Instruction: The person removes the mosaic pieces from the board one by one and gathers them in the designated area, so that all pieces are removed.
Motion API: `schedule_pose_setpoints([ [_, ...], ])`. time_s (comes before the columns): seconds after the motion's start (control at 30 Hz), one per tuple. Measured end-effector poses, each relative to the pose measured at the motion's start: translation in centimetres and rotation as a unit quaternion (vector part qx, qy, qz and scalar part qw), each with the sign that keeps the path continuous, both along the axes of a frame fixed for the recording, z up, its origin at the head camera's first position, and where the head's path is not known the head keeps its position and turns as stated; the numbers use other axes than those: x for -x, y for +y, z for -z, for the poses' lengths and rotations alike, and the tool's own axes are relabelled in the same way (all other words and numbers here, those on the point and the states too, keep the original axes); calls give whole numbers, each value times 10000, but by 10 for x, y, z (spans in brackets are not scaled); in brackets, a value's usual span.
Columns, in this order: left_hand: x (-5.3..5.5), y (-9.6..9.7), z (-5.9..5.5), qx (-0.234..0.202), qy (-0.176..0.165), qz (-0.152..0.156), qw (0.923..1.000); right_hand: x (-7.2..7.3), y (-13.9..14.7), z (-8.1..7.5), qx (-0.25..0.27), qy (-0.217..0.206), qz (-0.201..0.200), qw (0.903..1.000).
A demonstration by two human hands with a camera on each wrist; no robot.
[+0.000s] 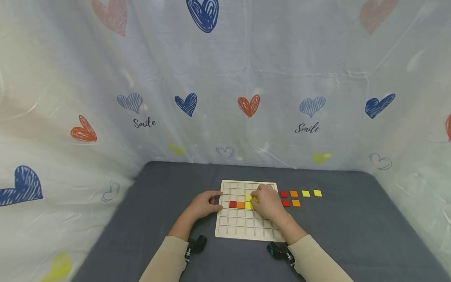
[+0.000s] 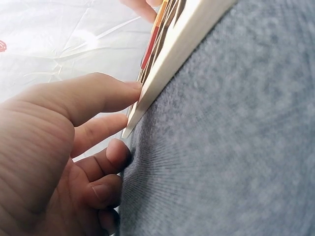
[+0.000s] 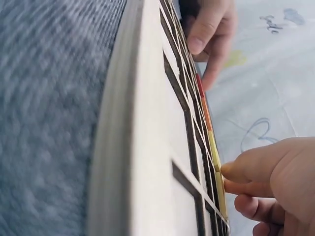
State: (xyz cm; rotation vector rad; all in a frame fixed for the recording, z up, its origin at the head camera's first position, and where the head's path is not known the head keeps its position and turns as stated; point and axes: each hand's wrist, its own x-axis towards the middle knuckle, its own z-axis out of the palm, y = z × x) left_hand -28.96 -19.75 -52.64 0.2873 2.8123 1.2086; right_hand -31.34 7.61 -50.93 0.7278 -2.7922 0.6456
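A pale wooden grid board (image 1: 243, 232) lies on the dark grey cloth. A red tile (image 1: 233, 204), an orange tile (image 1: 241, 205) and a yellow tile (image 1: 249, 205) sit side by side in one row of its cells. My right hand (image 1: 269, 202) is over the board, thumb and forefinger pinching a yellow tile (image 1: 255, 199) close to the grid. Another yellow tile (image 1: 248, 198) shows beside those fingertips. My left hand (image 1: 203, 204) touches the board's left edge with thumb and forefinger fairly straight; its other fingers (image 2: 106, 189) bend loosely by the cloth.
Right of the board lie loose tiles: two red tiles (image 1: 284, 194), two orange tiles (image 1: 293, 194) and two yellow tiles (image 1: 317, 193). A pale curtain (image 1: 218, 133) printed with hearts hangs behind the table (image 1: 169, 184). Black wrist devices (image 1: 278, 250) sit below both hands.
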Motion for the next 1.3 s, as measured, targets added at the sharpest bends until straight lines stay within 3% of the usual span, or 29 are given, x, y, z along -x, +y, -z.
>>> schedule_pose_setpoints([
  [0.2, 2, 4, 0, 16, 19, 40, 10000, -1, 2, -4, 513, -323, 134, 9981],
  [0.43, 4, 8, -3, -24, 15, 88, 10000, -2, 5, -5, 582, -226, 297, 9976],
  [0.93, -5, 8, -1, -167, -59, -96, 9998, -9, 33, -37, 1503, -981, -128, 9837],
  [1.3, -4, 4, -2, -198, -130, -106, 9997, -17, 66, -29, 1741, -933, 92, 9803],
])
